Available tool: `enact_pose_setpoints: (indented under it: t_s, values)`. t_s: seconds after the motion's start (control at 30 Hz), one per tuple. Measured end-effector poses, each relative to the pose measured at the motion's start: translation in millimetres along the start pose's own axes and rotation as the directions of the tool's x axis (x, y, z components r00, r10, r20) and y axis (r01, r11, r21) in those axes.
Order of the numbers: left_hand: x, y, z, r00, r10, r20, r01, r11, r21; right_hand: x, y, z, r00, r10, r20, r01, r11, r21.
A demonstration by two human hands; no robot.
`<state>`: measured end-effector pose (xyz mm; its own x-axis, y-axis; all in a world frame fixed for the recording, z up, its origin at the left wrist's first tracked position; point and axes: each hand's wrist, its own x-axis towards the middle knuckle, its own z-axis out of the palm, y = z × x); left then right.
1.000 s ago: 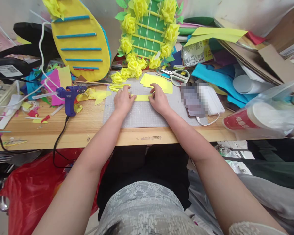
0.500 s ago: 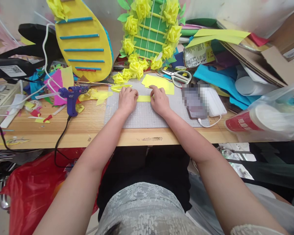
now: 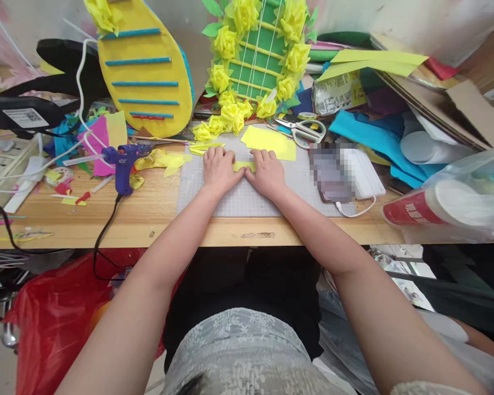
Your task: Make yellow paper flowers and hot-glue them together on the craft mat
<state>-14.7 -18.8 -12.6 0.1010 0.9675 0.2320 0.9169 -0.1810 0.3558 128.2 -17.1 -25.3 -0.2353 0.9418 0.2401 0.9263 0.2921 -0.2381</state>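
A narrow yellow paper strip (image 3: 243, 164) lies on the grey gridded cutting mat (image 3: 247, 204). My left hand (image 3: 219, 171) grips its left end, fingers curled over and covering that part. On the other end is my right hand (image 3: 267, 172), its fingers bent over the paper. Both thumbs meet at the strip's front edge. Just behind the hands lie flat yellow paper sheets (image 3: 271, 142) and, to the left, some folded yellow pieces (image 3: 205, 147).
Scissors (image 3: 302, 130) and a phone (image 3: 331, 174) beside a white power bank (image 3: 364, 173) lie to the right. A blue glue gun (image 3: 124, 167) stands left. Behind are a yellow paper-covered shape (image 3: 144, 71) and a flower-trimmed green panel (image 3: 255, 60). A bagged cup (image 3: 420, 207) sits far right.
My hands have come closer together, and the thumbs now touch at the strip's front edge. Less of the yellow strip shows between them. My right fingers have lowered onto the paper.
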Motion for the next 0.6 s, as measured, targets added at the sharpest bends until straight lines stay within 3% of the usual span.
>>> enact_pose_setpoints:
  t_s: [0.43, 0.6]
  values:
    - [-5, -7, -5.6, 0.997, -0.055, 0.050, 0.057, 0.997, -0.059, -4, 7, -9, 0.997, 0.003, 0.080, -0.006, 1.000, 0.031]
    - [-5, -12, -6.3, 0.996, -0.001, 0.085, 0.009, 0.996, -0.093, -4, 10, -3, 0.999, 0.013, 0.050, -0.016, 0.998, 0.061]
